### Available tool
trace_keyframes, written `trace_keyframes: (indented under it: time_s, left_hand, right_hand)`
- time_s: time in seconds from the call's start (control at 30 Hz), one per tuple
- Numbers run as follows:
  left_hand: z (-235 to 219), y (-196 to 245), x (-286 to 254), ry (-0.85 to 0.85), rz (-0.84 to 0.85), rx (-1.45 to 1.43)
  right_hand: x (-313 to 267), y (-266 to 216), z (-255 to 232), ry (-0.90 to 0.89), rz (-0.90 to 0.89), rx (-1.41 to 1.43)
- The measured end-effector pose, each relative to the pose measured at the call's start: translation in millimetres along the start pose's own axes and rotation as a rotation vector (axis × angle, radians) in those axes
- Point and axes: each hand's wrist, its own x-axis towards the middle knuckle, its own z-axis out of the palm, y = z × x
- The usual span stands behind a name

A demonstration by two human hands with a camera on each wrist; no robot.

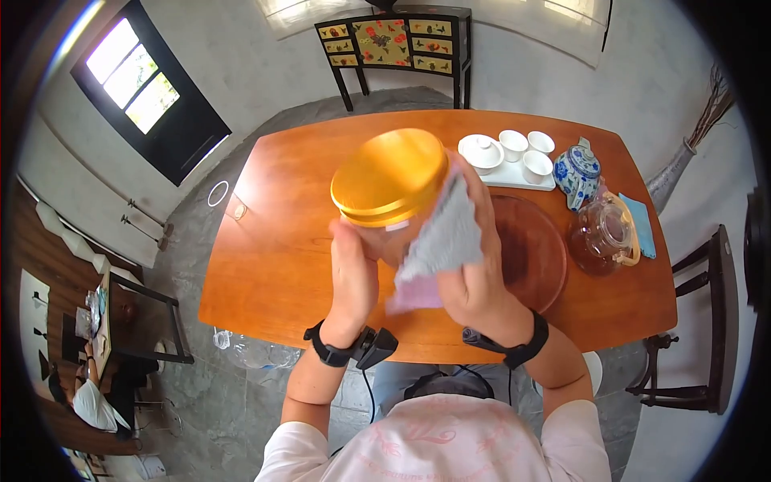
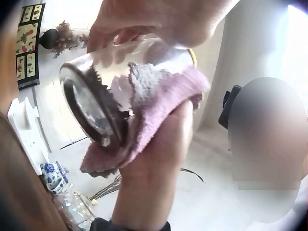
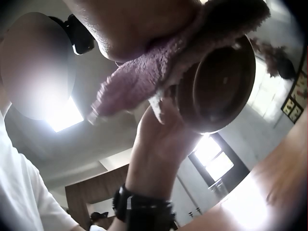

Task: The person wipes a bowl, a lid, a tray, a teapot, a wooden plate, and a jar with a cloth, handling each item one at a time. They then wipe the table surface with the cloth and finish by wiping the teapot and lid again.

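A clear jar (image 2: 113,57) with a gold lid (image 1: 389,173) is held up over the table, tilted, its base showing in both wrist views. My left hand (image 1: 353,273) grips one side of the jar's body. With my right hand (image 1: 472,285) I hold a pink and grey cloth (image 1: 446,229) against the other side. In the left wrist view the cloth wraps partly round the jar near its base, the right hand's fingers hidden behind it. A loose corner of the cloth hangs below the jar in the head view.
A round brown tray (image 1: 534,249) lies on the wooden table (image 1: 273,265). At the right stand white cups (image 1: 536,167) with a lidded bowl (image 1: 480,153), a blue-and-white teapot (image 1: 577,173), a glass teapot (image 1: 598,237) and a blue cloth (image 1: 638,225). A small glass (image 1: 240,212) stands far left.
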Motion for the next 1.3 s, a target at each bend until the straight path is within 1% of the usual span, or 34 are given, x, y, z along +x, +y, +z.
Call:
trace_keyframes:
  time_s: [0.03, 0.07, 0.1, 0.17, 0.2, 0.23, 0.3, 0.33, 0.37, 0.43, 0.47, 0.5, 0.53, 0.57, 0.63, 0.67, 0.7, 0.73, 0.77, 0.8, 0.83, 0.87, 0.9, 0.93, 0.97, 1.0, 1.03, 1.07, 1.1, 1.13, 1.17, 1.2, 1.23, 1.3]
  left_hand:
    - [1.2, 1.4, 2.7, -0.096, 0.020, -0.214]
    - [2.6, -5.3, 4.1, -0.071, 0.112, -0.060]
    - [1.6, -4.7, 3.2, -0.070, 0.113, -0.060]
    - [-0.1, -1.9, 2.7, -0.089, 0.015, 0.109]
    - [4.2, -1.5, 3.8, -0.073, 0.005, -0.019]
    - [0.3, -4.6, 3.9, -0.074, 0.004, -0.019]
    - [-8.8, -12.2, 5.6, -0.173, -0.086, -0.079]
    - [-5.1, -11.6, 4.6, -0.118, -0.076, -0.028]
    - [-1.0, -14.0, 4.7, -0.118, -0.077, -0.028]
    - [5.3, -18.4, 4.5, -0.001, 0.075, 0.200]
    - [2.1, -19.2, 5.1, -0.025, 0.050, 0.178]
    - [-0.1, -18.8, 5.3, -0.030, 0.052, 0.177]
    - [-2.3, -17.8, 4.8, -0.098, 0.090, 0.226]
    - [-4.8, -16.3, 4.3, -0.165, 0.128, 0.276]
    - [-4.5, -10.4, 4.2, -0.216, 0.085, 0.224]
    - [-1.1, -8.5, 4.4, -0.214, 0.054, 0.042]
    - [1.5, -8.1, 4.6, -0.210, 0.024, -0.141]
    - [2.3, -9.5, 5.2, -0.196, 0.089, -0.171]
    - [-1.3, -15.5, 6.6, -0.198, 0.089, -0.171]
    - [-8.0, -25.1, 8.8, -0.094, 0.183, -0.015]
    - [-13.2, -29.4, 10.5, 0.010, 0.275, 0.142]
    - [-12.2, -16.0, 8.6, 0.087, 0.248, 0.567]
    - [-9.3, -11.1, 8.2, 0.085, 0.244, 0.568]
    - [-6.9, -7.8, 7.8, 0.088, 0.236, 0.488]
    - [-5.5, -7.0, 7.3, 0.091, 0.228, 0.409]
    - [-2.9, -16.1, 7.4, 0.067, 0.210, 0.092]
    - [-2.6, -14.6, 7.5, 0.069, 0.208, 0.092]
    - [-1.3, -10.0, 7.2, -0.018, 0.160, 0.047]
    - [0.6, -4.6, 8.1, -0.108, 0.114, 0.002]
    - [3.6, 1.5, 9.0, -0.050, 0.028, 0.071]
    - [2.6, -0.9, 7.7, -0.052, 0.030, 0.070]
    - [0.6, -5.8, 5.8, -0.068, 0.028, 0.061]
    - [-0.6, -8.5, 3.8, -0.083, 0.023, 0.053]
    - [-0.2, -7.0, 0.7, -0.119, -0.014, 0.063]
  right_hand:
    - [7.1, 0.4, -1.5, -0.013, 0.017, 0.086]
    - [7.9, 1.8, -8.5, -0.185, 0.327, 0.146]
    - [13.2, 2.8, -8.7, -0.186, 0.326, 0.146]
    - [26.8, 5.1, -6.7, -0.110, 0.674, 0.669]
    - [31.3, 2.8, -4.4, -0.033, 0.829, 0.890]
    - [26.1, 8.4, -3.3, -0.031, 0.830, 0.890]
    - [10.2, 23.5, -1.7, -0.073, 0.937, 0.822]
    - [0.9, 18.6, -2.7, -0.166, 0.559, 0.431]
    - [-5.5, 28.9, 19.1, 0.065, 0.147, 0.098]
    - [9.8, 3.4, 15.2, 0.153, 0.012, -0.173]
    - [12.6, 2.5, 10.1, 0.157, 0.017, -0.175]
    - [17.7, 5.9, 2.5, 0.085, 0.226, 0.113]
    - [24.4, 8.5, -4.3, 0.008, 0.428, 0.403]
    - [33.8, 8.3, -10.5, 0.010, 0.424, 0.403]
    - [47.8, 6.3, -19.0, 0.016, 0.975, 1.120]
    - [33.0, 1.4, -13.8, 0.006, 0.738, 1.016]
    - [24.5, 0.8, -11.2, 0.008, 0.738, 1.016]
    - [18.1, 2.1, -8.8, 0.023, 0.794, 0.914]
    - [11.8, 8.7, -4.4, 0.036, 0.848, 0.811]
    - [-13.5, 53.8, 10.0, -0.032, 0.732, 1.837]
    - [-10.3, 43.2, 10.0, -0.032, 0.731, 1.839]
    - [-6.5, 22.2, 9.4, 0.062, 0.760, 1.287]
    - [-7.2, 9.4, 8.7, 0.141, 0.752, 0.734]
    - [-18.3, 17.0, 4.1, 0.075, 0.713, 0.489]
    - [-15.2, 14.4, 4.4, 0.077, 0.716, 0.488]
    - [-7.3, 10.1, 5.6, 0.127, 0.302, 0.150]
    - [-1.7, 8.6, 6.6, 0.167, -0.115, -0.184]
    - [-1.2, 12.8, 8.7, 0.122, -0.203, -0.291]
    - [1.5, 13.7, 7.1, 0.123, -0.206, -0.289]
    - [5.2, 13.8, 3.3, 0.072, -0.119, -0.107]
    - [8.8, 12.2, -0.4, 0.017, -0.029, 0.073]
    - [14.6, 6.9, -1.3, 0.048, 0.199, 0.322]
    - [20.8, 11.3, -5.5, 0.051, 0.202, 0.321]
    - [32.1, 24.6, -16.2, -0.069, 0.931, 0.858]
